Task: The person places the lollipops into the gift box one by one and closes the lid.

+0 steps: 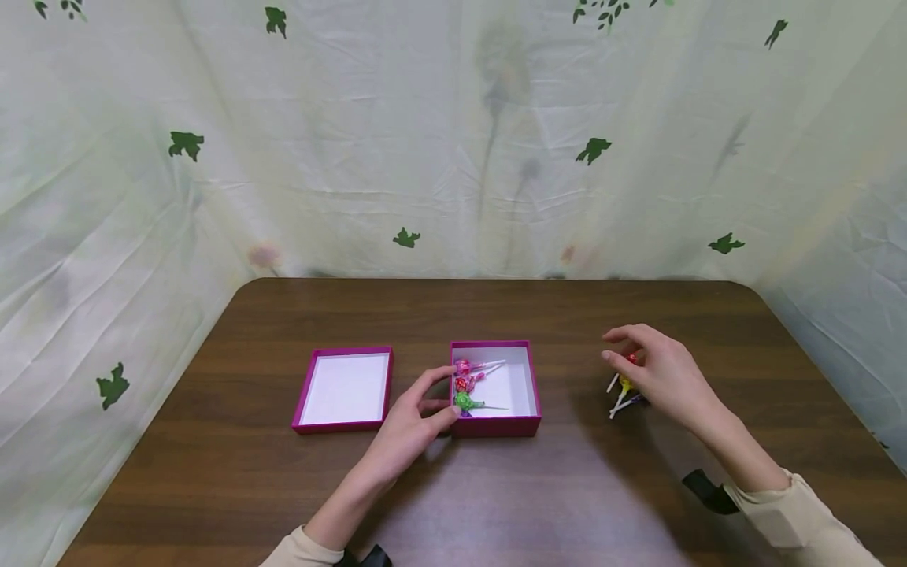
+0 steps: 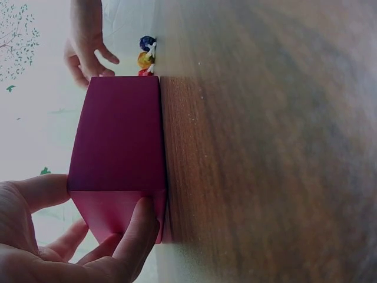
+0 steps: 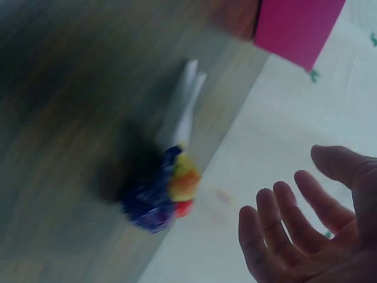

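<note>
Left hand (image 1: pixel 414 425) grips the near-left corner of the pink box (image 1: pixel 495 425), thumb and fingers on its walls. Right hand (image 1: pixel 655 370), fingers relaxed and holding nothing, hovers just over the loose lollipops (image 1: pixel 623 394) lying on the table (image 1: pixel 496 307).

Right hand (image 3: pixel 306 236) empty, fingers relaxed — blurred lollipops (image 3: pixel 162 194) on table (image 3: pixel 65 118) nearby.
</note>
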The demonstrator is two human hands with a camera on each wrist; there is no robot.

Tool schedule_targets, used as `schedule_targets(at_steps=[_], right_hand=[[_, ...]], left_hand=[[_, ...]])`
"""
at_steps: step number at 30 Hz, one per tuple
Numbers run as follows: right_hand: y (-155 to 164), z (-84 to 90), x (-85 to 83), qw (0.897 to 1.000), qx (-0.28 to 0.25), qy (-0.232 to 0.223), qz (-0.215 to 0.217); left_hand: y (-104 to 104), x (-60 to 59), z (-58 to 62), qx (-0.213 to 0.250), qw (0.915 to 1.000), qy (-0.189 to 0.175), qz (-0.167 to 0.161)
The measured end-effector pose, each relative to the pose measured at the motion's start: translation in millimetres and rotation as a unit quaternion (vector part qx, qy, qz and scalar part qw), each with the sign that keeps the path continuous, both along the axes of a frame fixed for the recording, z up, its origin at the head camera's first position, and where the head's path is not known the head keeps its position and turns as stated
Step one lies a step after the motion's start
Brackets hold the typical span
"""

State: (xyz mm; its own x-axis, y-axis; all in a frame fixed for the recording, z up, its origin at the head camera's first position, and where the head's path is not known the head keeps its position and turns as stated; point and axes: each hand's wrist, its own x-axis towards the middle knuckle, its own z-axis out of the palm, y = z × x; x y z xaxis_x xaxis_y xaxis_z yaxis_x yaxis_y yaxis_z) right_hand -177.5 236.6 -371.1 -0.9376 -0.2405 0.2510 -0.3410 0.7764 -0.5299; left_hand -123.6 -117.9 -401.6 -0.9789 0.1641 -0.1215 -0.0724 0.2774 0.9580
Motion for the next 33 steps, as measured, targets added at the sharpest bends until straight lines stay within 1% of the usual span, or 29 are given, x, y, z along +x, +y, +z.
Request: schedule_targets(at_steps=[5, 14, 17, 19, 25, 29, 33], right_hand=[[11.5, -9.8, -9.3, 1.0, 0.005, -0.015, -0.007], [27.1, -22.2, -20.6, 0.997, 0.037, -0.051, -0.042], [31.2, -27.3, -24.9, 0.996, 0.047, -0.06, -0.051], [32.9, -29.6, -27.5, 0.995, 0.048, -0.074, -0.054], [34.0, -31.9, -34.0, 0.991, 0.026, -0.12, -0.046], [32.6, -31.5, -37.6, 0.989, 0.002, -0.143, -0.039], [31.0, -31.1, -40.0, 0.986, -0.008, -0.162, -0.036]], left_hand=[[-0.2, 0.0, 0.3, 0.0, 1.0, 0.003, -0.003], [-0.7, -0.1, -1.1, 0.006, 1.0, 0.006, -0.005], [-0.6, -0.5, -2.2, 0.007, 0.9999, 0.007, -0.004], [-0.5, -0.6, -2.6, 0.007, 0.9999, 0.007, -0.004], [-0.5, -0.5, -2.6, 0.006, 1.0, 0.006, -0.003], [-0.4, -0.8, -2.7, 0.005, 1.0, 0.006, -0.003], [-0.6, -0.9, -3.0, 0.004, 1.0, 0.004, -0.003]])
